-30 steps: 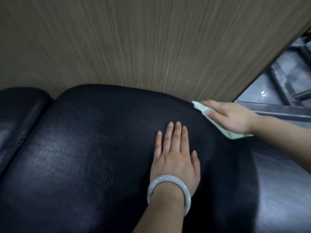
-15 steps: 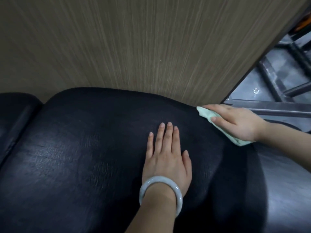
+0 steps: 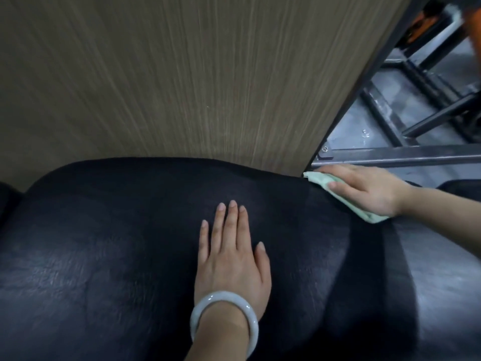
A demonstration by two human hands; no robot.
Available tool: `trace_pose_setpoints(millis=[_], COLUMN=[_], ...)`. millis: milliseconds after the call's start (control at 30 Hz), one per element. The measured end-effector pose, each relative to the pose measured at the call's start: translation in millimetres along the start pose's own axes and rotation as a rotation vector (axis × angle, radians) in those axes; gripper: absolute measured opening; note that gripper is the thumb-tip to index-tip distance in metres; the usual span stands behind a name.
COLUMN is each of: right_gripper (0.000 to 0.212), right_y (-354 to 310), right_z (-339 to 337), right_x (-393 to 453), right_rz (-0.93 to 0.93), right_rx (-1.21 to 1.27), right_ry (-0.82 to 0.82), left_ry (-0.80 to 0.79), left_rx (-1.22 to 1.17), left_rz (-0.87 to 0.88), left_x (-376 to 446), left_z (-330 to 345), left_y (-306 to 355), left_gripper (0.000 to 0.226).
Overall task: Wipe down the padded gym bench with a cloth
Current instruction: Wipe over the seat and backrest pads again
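The black padded bench (image 3: 109, 251) fills the lower part of the view. My left hand (image 3: 231, 254) lies flat on the middle of the pad, fingers together, holding nothing; a pale bangle sits on its wrist. My right hand (image 3: 364, 190) presses a pale green cloth (image 3: 318, 179) onto the pad's far right edge, next to the wood panel. Most of the cloth is hidden under the hand; a corner shows below the wrist.
A wood-grain panel (image 3: 182, 74) stands right behind the bench. A grey metal bar (image 3: 406, 156) runs just beyond my right hand, with more dark frame tubes (image 3: 429, 118) and grey floor at the upper right. Another black pad (image 3: 6, 201) adjoins at the far left.
My right hand has slid the cloth a little further right and away along the pad's edge. My left hand stays flat on the pad. The camera has turned slightly to the right.
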State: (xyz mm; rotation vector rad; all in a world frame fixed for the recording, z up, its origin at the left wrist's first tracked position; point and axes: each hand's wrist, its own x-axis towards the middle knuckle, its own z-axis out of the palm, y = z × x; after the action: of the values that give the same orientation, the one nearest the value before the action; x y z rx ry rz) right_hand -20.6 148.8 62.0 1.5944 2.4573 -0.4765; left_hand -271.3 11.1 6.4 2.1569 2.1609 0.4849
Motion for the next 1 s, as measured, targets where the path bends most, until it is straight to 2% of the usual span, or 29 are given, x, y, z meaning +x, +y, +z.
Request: trace_pose_setpoints(millis=[67, 167, 267, 400, 533, 600, 667, 833, 900, 1000], right_gripper=[0.064, 0.047, 0.047, 0.048, 0.07, 0.071, 0.067, 0.044, 0.046, 0.064], right_y=[-5.8, -51.0, -88.2, -53.4, 12.5, 25.7, 15.1, -64.6, -71.9, -26.5], right_z=[-2.3, 7.2, 14.6, 15.8, 13.1, 11.9, 11.1, 17.7, 18.3, 15.2], right_x=[8.3, 38.6, 60.8, 31.5, -10.9, -15.4, -5.0, 37.1, 38.5, 9.8], right_rz=[0.02, -0.006, -0.013, -0.032, 0.005, 0.033, 0.04, 0.036, 0.019, -0.023], right_rx=[-0.047, -0.026, 0.006, 0.035, -0.004, -0.029, -0.072, -0.034, 0.006, 0.008], right_ry=[-0.007, 0.03, 0.078, 0.107, 0.112, 0.095, 0.092, 0.096, 0.107, 0.132], left_ry=[-0.003, -0.007, 0.016, 0.055, 0.063, 0.063, 0.046, 0.06, 0.064, 0.05], left_rx=[0.0, 0.027, 0.035, 0.031, 0.015, 0.013, 0.022, 0.022, 0.028, 0.043], left_rz=[-0.007, 0.0, 0.017, 0.045, 0.052, 0.053, 0.042, 0.048, 0.051, 0.051], left_x=[0.3, -0.4, -0.1, 1.1, 2.0, 3.6, 4.4, 4.1, 4.3, 3.6], left_z=[0.7, -0.4, 0.3, 3.5, 5.7, 5.2, 4.1, 3.7, 3.0, 2.8], left_y=[0.2, -0.5, -2.2, -6.1, -4.7, -3.1, -2.4, -3.2, -4.0, -3.9], left_gripper=[0.06, 0.06, 0.061, 0.061, 0.062, 0.061, 0.061, 0.061, 0.061, 0.061])
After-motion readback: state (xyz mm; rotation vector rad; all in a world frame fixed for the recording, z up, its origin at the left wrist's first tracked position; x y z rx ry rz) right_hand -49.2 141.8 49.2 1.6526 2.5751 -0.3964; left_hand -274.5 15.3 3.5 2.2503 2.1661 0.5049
